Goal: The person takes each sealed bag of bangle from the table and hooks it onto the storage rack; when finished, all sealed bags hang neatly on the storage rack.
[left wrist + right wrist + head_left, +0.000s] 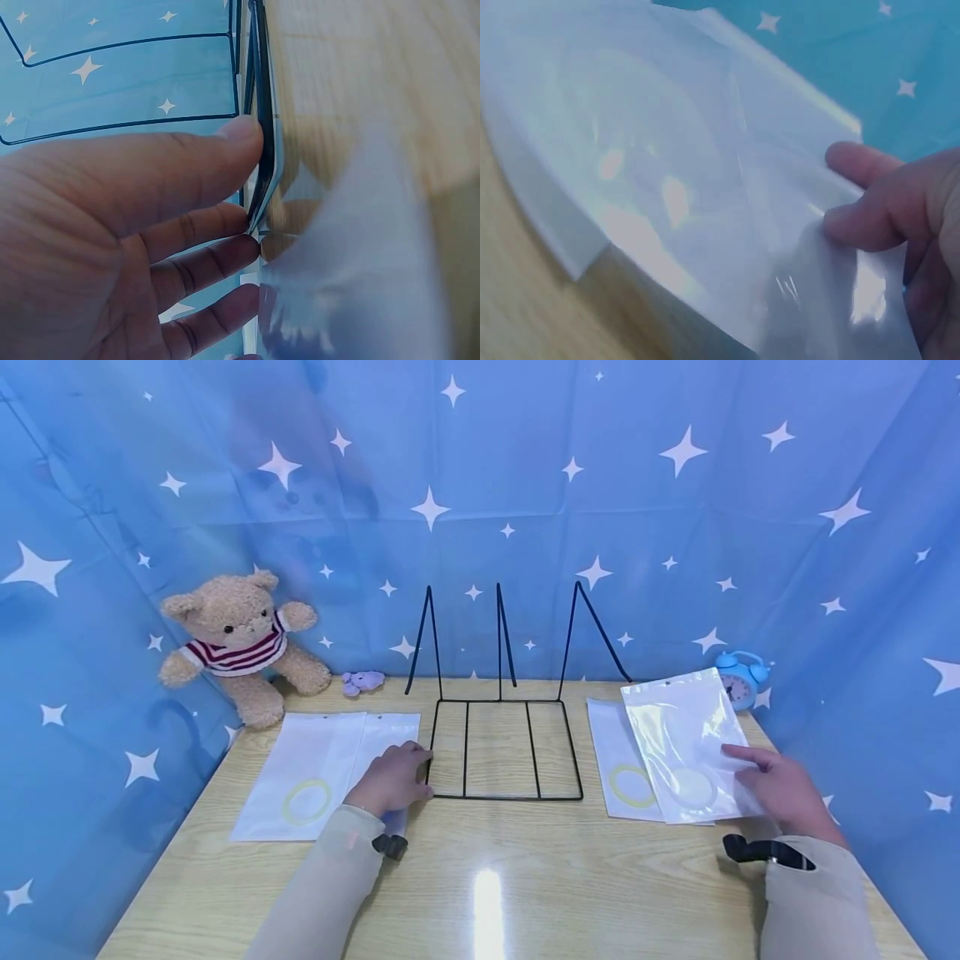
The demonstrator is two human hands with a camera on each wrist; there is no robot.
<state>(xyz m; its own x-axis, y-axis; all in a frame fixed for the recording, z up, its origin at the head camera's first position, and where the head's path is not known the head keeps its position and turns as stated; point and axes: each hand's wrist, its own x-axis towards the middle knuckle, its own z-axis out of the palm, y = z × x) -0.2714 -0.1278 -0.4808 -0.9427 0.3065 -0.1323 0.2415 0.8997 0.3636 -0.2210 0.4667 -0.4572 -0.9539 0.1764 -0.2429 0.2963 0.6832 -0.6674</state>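
In the head view a black wire rack (500, 701) stands mid-table, its tall bent prongs at the back. My left hand (393, 779) holds the left side bar of its base. In the left wrist view the thumb (240, 133) presses on the black wire, with fingertips close below it. My right hand (787, 789) pinches the right edge of a glossy white plastic bag (682, 718) with a pale round shape inside. This bag is tilted and overlaps another white bag (609, 735) with a yellow ring showing. The right wrist view shows the thumb (847, 223) on the plastic.
More white bags (315, 743) lie at the left, one with a yellow ring, partly under my left arm. Along the back are a teddy bear (240, 635), a small purple toy (363, 682) and a blue alarm clock (741, 679). A starry blue curtain (480, 452) surrounds the table.
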